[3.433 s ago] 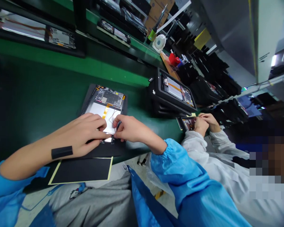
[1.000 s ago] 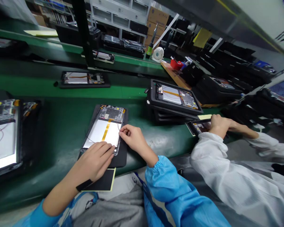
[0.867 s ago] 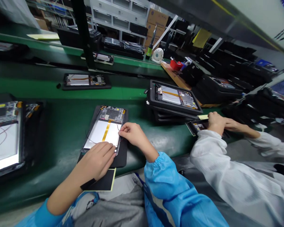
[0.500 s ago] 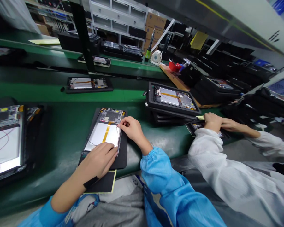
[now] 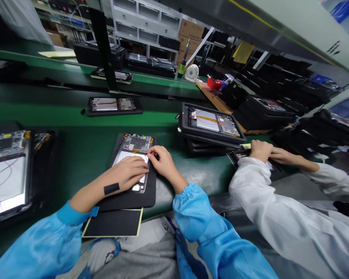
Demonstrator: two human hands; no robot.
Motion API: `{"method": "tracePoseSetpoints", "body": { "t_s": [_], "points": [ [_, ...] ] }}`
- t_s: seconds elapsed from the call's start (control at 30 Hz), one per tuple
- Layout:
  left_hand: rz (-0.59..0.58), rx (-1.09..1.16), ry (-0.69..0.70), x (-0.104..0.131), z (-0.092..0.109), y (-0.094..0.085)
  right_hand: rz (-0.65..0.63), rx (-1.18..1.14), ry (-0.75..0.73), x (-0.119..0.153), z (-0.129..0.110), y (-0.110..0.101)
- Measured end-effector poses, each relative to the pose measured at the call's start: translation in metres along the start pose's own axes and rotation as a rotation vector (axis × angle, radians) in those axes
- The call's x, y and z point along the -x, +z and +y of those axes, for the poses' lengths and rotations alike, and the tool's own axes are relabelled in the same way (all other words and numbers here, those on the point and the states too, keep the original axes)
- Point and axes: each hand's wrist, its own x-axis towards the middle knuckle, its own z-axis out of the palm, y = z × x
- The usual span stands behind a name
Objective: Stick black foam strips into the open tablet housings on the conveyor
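An opened tablet (image 5: 136, 144), its circuit board at the far end and a white battery (image 5: 123, 155) below, lies on a black foam pad (image 5: 149, 193) in front of me. My left hand (image 5: 129, 170) rests across the battery, fingers stretched out and tips near the tablet's right edge. Thumb and forefinger of my right hand (image 5: 162, 161) are pinched at that same edge, close to the board, on what looks like a thin dark wire. Exactly what lies between those fingertips is mostly hidden. A black sheet with a yellowish border (image 5: 113, 224) sticks out under the pad's near edge.
More opened tablets lie left (image 5: 7, 170) and on the far green strip (image 5: 113, 104). To the right rises a stack of black trays (image 5: 212, 141) topped by a tablet (image 5: 205, 118). Beyond it, a co-worker's hands (image 5: 261, 150) work on another device. A small fan (image 5: 192, 72) stands behind.
My left hand has moved up and right from the tablet's lower end, uncovering the bordered black sheet. My right hand stays pinched at the edge, shifted slightly.
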Motion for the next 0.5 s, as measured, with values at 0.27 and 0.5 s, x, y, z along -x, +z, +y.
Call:
{"method": "tracePoseSetpoints", "body": {
  "t_s": [0.27,0.5],
  "points": [
    [-0.127,0.134,-0.028,-0.028,-0.023,-0.007,0.019,-0.086,0.051,0.001,0.004,0.0],
    [-0.132,0.12,-0.1,-0.04,-0.02,-0.005,0.162,-0.098,-0.049,0.011,-0.024,-0.014]
  ]
}}
